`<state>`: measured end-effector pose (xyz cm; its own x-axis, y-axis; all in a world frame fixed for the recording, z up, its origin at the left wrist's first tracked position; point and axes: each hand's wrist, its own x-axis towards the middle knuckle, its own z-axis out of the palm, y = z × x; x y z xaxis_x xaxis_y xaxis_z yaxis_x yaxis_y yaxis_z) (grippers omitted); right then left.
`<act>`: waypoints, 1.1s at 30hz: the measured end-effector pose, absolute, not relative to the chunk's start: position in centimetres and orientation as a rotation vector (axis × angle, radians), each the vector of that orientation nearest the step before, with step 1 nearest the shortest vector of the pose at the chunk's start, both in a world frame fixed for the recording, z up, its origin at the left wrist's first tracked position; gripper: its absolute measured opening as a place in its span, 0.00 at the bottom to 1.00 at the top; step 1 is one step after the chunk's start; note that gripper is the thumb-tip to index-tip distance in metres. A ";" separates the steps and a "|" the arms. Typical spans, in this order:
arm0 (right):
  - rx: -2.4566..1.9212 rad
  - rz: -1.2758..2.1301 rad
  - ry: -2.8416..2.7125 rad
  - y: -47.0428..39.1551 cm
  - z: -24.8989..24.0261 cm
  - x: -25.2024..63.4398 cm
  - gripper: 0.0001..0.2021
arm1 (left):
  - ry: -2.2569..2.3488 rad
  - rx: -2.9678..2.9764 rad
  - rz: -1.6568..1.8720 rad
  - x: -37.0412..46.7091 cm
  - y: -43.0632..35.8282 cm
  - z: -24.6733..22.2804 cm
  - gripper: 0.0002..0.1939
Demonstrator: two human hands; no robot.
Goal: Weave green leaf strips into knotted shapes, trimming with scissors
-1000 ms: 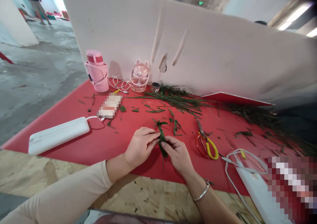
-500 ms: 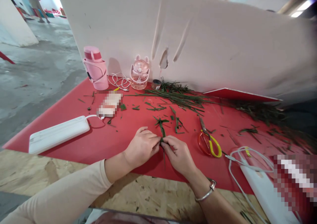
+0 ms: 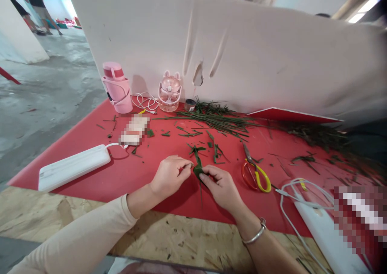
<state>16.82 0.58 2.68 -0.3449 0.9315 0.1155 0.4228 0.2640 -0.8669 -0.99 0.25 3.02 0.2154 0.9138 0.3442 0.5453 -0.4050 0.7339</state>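
Observation:
My right hand (image 3: pixel 222 185) pinches a folded green leaf strip (image 3: pixel 198 170) between thumb and forefinger. Narrow leaf ends fan out above the fold, and a thin stem hangs below it. Just left of the fold, my left hand (image 3: pixel 172 175) has its thumb and forefinger pressed together; whatever they hold is too small to make out. To the right of my hands lie scissors (image 3: pixel 255 171) with one red and one yellow handle loop, blades pointing away. Cut leaf pieces (image 3: pixel 216 149) are scattered just beyond the fold.
A red-covered table (image 3: pixel 121 181) carries a bundle of long green stems (image 3: pixel 217 122), a pink flask (image 3: pixel 117 89), a clear pink bottle (image 3: pixel 169 92) and a tape roll (image 3: pixel 190 104). White power banks (image 3: pixel 75 167) with cables lie left and right. A pale panel (image 3: pixel 145 36) stands behind.
My left fingers have drawn slightly left, away from the fold, uncovering more of the broad green leaf. My right hand stays pinched on it.

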 end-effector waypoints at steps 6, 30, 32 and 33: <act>-1.240 1.342 -1.503 0.9 2.2 17.0 0.08 | 1.616 1.763 1.324 -3.4 2.9 1.9 0.12; -1.139 0.903 -1.637 1.0 0.8 16.8 0.11 | 0.894 0.555 0.873 1.1 -0.1 1.0 0.13; -1.042 0.748 -1.830 0.9 0.9 17.1 0.13 | 0.875 0.509 0.949 1.1 -0.1 1.1 0.12; -0.985 0.698 -1.927 0.9 1.0 17.3 0.13 | 0.866 0.496 0.981 1.1 -0.1 1.1 0.11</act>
<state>17.25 0.87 1.03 -0.3373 0.8387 0.4275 0.3704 0.5357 -0.7588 1.15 -0.10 1.09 0.2749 0.8725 -0.4039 -0.5083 0.4884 0.7093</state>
